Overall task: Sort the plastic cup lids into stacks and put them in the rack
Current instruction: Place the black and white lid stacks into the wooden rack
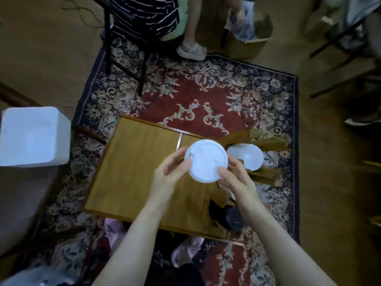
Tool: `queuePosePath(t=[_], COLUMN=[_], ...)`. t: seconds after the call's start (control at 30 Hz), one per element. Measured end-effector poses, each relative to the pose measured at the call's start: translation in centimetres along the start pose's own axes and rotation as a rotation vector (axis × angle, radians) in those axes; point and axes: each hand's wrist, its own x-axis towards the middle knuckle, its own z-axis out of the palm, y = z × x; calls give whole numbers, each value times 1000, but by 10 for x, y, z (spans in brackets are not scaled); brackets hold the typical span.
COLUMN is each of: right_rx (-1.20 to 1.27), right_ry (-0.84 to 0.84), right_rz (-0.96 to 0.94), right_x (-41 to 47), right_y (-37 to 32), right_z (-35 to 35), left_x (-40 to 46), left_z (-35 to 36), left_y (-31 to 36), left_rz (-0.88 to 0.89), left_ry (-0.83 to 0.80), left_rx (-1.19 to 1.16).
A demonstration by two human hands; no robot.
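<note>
I hold a round white plastic lid [206,161] above the small wooden table [134,172]. My left hand [171,172] pinches its left rim, and my right hand [235,178] grips its lower right rim. Just to the right, white lids [247,156] sit between the wooden bars of a rack [268,141] at the table's right end. Dark lids [233,217] lie lower in the rack, near the table's front right corner. My right forearm hides part of the rack.
A patterned red rug [195,96] lies under the table. A white box [33,137] stands to the left. A chair [123,48] and another person's leg [191,38] are beyond the table. A cardboard box [247,44] sits at the back.
</note>
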Motion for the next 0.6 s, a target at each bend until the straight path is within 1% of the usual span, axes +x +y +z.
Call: queuePosePath(t=[0.17,0.4,0.6], right_rx=[14,1,6], right_ry=[64,66,64], right_rz=[-14,24,110], right_x=[-23,-49,-46], right_y=[3,28,54], right_z=[-60,-112,-136], left_x=[-9,-29,-29], left_z=[53,82,94], left_y=[-12,-49,-83], left_rz=[-28,-104,-192], left_ry=[-111,-206,-209], left_rx=[74,166,205])
